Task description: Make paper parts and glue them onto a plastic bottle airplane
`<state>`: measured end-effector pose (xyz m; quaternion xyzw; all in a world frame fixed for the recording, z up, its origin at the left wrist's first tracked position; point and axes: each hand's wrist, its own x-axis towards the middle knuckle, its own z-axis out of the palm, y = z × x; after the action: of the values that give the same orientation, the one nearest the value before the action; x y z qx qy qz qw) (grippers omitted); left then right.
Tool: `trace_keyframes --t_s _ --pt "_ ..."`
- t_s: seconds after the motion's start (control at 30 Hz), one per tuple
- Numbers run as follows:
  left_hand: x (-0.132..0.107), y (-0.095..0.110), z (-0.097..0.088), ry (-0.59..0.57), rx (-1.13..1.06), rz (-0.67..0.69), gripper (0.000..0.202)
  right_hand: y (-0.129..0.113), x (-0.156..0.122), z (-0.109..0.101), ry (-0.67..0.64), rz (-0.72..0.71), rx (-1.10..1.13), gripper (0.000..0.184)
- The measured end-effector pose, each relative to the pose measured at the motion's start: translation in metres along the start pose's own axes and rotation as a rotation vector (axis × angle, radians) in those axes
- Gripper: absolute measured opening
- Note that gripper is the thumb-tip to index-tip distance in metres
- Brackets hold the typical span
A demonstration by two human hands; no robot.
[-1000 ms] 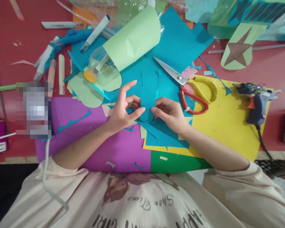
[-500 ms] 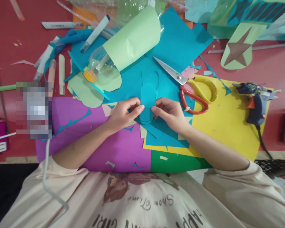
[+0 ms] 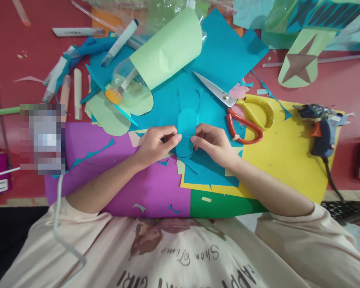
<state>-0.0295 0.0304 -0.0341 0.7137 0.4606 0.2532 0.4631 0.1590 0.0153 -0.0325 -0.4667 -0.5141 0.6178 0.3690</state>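
Observation:
A strip of blue paper (image 3: 187,125) with rounded ends is pinched between my two hands, bent across its middle at the fingers. My left hand (image 3: 163,140) grips its left edge between thumb and forefinger. Its right edge is held the same way by my right hand (image 3: 211,140). Under the strip lie larger sheets of blue paper (image 3: 219,172). To the right of my right hand rest scissors (image 3: 228,99) with one yellow and one red handle, blades spread a little. A clear plastic bottle wrapped in light green paper (image 3: 171,48) lies beyond my hands.
A blue glue gun (image 3: 323,136) lies on yellow paper (image 3: 285,160) at the right. Purple paper (image 3: 156,192) spreads at the left front. Several markers (image 3: 120,43) lie at the upper left. A light green cutout with a brown star (image 3: 300,66) is at the upper right.
The upper end of the blue paper strip has tipped slightly toward me, and its lower end sits a little lower. Both hands keep their hold in nearly the same place.

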Motion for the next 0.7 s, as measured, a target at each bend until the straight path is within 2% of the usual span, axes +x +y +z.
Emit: trace_keyframes --t_s 0.13,0.4,0.7 --pt "0.0006 0.0017 0.0000 -0.016 0.046 0.035 0.034 0.0020 0.0002 0.0008 -0.003 -0.043 -0.115 0.046" --pt "0.0018 0.0006 0.0015 -0.020 0.068 0.100 0.027 0.0013 0.0011 0.0021 -0.030 -0.104 -0.192 0.049" --pt "0.0032 -0.0026 0.0018 -0.053 0.035 0.161 0.026 0.0031 -0.0011 0.0004 -0.049 -0.075 -0.207 0.049"
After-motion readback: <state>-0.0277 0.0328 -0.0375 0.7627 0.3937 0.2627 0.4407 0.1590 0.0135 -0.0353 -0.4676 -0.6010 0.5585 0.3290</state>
